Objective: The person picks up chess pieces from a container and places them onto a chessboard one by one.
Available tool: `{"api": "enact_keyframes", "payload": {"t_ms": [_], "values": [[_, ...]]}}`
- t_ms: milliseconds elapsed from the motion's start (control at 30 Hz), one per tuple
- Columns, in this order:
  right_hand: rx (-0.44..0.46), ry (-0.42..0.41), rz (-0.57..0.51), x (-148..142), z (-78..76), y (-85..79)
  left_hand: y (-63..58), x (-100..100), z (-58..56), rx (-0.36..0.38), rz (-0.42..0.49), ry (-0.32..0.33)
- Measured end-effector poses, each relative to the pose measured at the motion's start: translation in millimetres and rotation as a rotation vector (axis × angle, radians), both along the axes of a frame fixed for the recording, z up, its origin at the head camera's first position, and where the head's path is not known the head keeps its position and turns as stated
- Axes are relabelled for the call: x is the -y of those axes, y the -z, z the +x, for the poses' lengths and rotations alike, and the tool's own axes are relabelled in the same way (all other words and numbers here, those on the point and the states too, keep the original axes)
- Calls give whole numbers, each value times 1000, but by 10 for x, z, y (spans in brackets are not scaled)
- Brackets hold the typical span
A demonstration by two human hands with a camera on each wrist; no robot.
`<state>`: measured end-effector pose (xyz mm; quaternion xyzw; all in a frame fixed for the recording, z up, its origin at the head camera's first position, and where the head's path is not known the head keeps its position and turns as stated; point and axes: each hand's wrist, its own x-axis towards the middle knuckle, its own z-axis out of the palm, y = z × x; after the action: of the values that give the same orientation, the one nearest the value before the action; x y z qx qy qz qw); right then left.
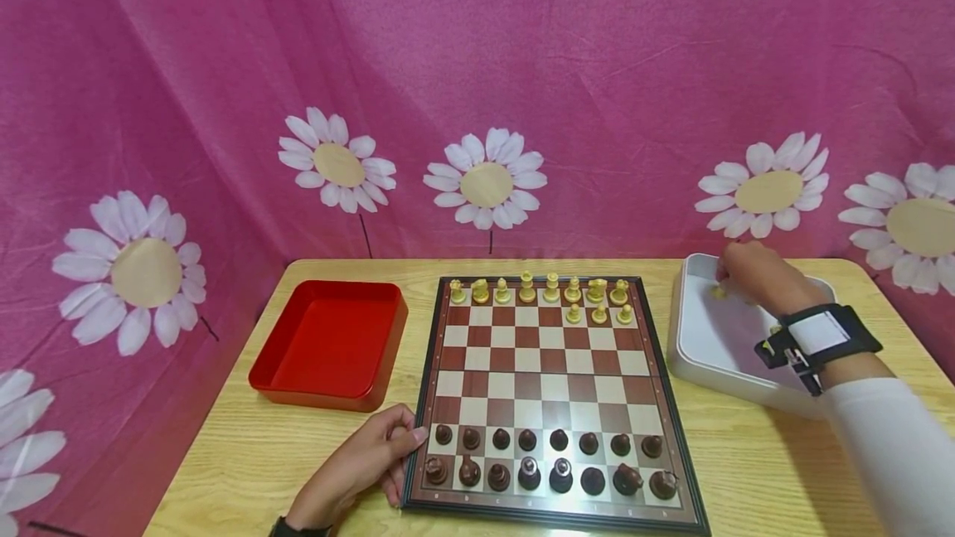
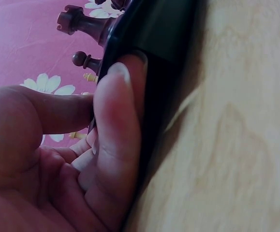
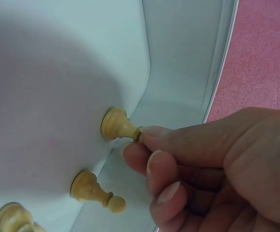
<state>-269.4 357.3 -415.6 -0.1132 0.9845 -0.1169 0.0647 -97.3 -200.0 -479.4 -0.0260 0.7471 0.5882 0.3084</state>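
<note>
Left hand (image 1: 366, 456): gripping the chessboard (image 1: 554, 389) by its left edge, near the near-left corner.
Right hand (image 1: 764, 276): thumb and finger pinching a pale pawn (image 3: 116, 124) inside the white box (image 1: 727, 381); two more pawns (image 3: 85, 187) nearby.
Far edge of board: full row of pale pieces (image 1: 526, 288), three pawns (image 1: 599, 314) before its right end.
Near edge: two rows of dark pieces (image 1: 530, 475).
Red box (image 1: 321, 397): near the table's (image 1: 224, 454) far-left corner.
</note>
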Motion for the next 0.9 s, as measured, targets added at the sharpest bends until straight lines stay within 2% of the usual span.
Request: {"api": "enact_keyframes", "payload": {"t_ms": [267, 467, 733, 900], "values": [[-11, 3, 11, 19, 11, -123, -11, -11, 8, -7, 1, -2], [-136, -45, 9, 172, 84, -329, -5, -5, 11, -11, 4, 3], [-313, -181, -2, 708, 264, -644, 5, 2, -1, -7, 9, 1], [-317, -232, -38, 1127, 343, -713, 6, 1, 3, -9, 11, 0]]}}
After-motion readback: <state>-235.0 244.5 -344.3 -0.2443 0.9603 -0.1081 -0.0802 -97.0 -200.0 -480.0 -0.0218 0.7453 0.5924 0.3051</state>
